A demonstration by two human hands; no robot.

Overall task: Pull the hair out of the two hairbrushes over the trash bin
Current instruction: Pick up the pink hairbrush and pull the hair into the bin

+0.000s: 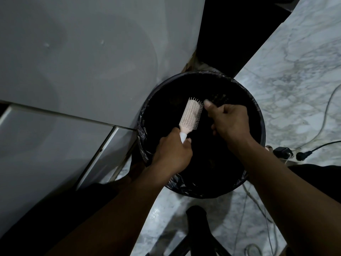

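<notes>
A pale pink hairbrush [191, 114] hangs over the round trash bin [257, 115], which is lined with a black bag; its bristles face right and up. My left hand [172, 153] is closed around the brush's white handle at the bin's left edge. My right hand [229, 121] is a fist over the middle of the bin, its thumb tip just beside the pink bristles. Out of the top of that fist pokes a dark, dotted shape that looks like the head of a black hairbrush [219, 97], hard to make out against the dark bin. No loose hair can be made out.
A white cabinet or appliance [83, 61] stands tight against the bin's left side. The floor [295, 71] is grey marble. Cables and a black power adapter [282, 152] lie to the right of the bin. A black stool leg [197, 230] stands in front of it.
</notes>
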